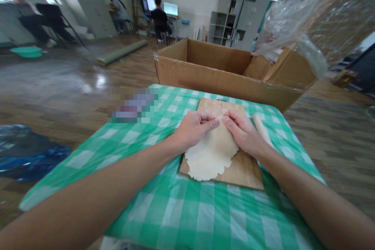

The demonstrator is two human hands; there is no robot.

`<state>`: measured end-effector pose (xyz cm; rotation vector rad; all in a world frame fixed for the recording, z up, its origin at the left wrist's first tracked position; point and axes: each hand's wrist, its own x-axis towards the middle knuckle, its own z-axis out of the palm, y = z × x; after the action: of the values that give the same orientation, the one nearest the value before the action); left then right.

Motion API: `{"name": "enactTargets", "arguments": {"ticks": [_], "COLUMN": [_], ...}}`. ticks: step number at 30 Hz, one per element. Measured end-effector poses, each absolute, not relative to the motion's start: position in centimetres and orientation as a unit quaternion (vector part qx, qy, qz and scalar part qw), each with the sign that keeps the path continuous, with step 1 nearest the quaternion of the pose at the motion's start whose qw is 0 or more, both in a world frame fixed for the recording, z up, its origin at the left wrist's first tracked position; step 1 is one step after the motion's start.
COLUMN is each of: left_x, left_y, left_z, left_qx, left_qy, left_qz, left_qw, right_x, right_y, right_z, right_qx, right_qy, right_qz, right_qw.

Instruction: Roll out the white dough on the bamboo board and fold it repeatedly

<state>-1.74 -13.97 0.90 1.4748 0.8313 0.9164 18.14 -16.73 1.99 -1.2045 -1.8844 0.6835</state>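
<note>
A flat sheet of pale dough with a ragged near edge lies on a wooden board on the green-checked tablecloth. My left hand and my right hand meet at the dough's far edge, fingers curled and pinching that edge between thumb and fingers. A wooden rolling pin lies on the board just right of my right hand, partly hidden by it.
A large open cardboard box stands behind the table, with crinkled clear plastic above its right side. A blue plastic bag lies on the wooden floor at left. People sit at desks far back.
</note>
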Motion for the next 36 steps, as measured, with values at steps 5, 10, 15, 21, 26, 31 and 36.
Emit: {"name": "enactTargets", "arguments": {"ticks": [5, 10, 15, 21, 26, 31, 36], "left_x": [-1.8, -1.9, -2.0, -2.0, -2.2, -2.2, -2.2], "left_y": [-14.0, -13.2, -13.4, -13.4, -13.1, -13.5, -13.6], "left_z": [0.9, 0.5, 0.6, 0.9, 0.8, 1.0, 1.5], "left_qx": [0.650, 0.649, 0.658, 0.670, 0.676, 0.684, 0.703], "left_qy": [0.336, 0.341, 0.357, 0.351, 0.334, 0.363, 0.385], "left_qz": [0.373, 0.364, 0.375, 0.368, 0.340, 0.353, 0.373], "left_qw": [0.570, 0.574, 0.547, 0.541, 0.562, 0.526, 0.468], "right_x": [18.0, 18.0, 18.3, 18.3, 18.3, 18.4, 18.6], "right_y": [-16.7, -16.8, -16.7, -16.6, -16.6, -16.5, -16.4], "right_z": [2.1, 2.3, 2.0, 2.0, 2.2, 1.8, 1.9], "right_qx": [-0.441, -0.450, -0.475, -0.450, -0.454, -0.469, -0.459], "right_qy": [-0.782, -0.765, -0.735, -0.776, -0.762, -0.689, -0.700], "right_qz": [0.238, 0.225, 0.282, 0.240, 0.228, 0.388, 0.392], "right_qw": [0.371, 0.402, 0.392, 0.372, 0.402, 0.394, 0.381]}}
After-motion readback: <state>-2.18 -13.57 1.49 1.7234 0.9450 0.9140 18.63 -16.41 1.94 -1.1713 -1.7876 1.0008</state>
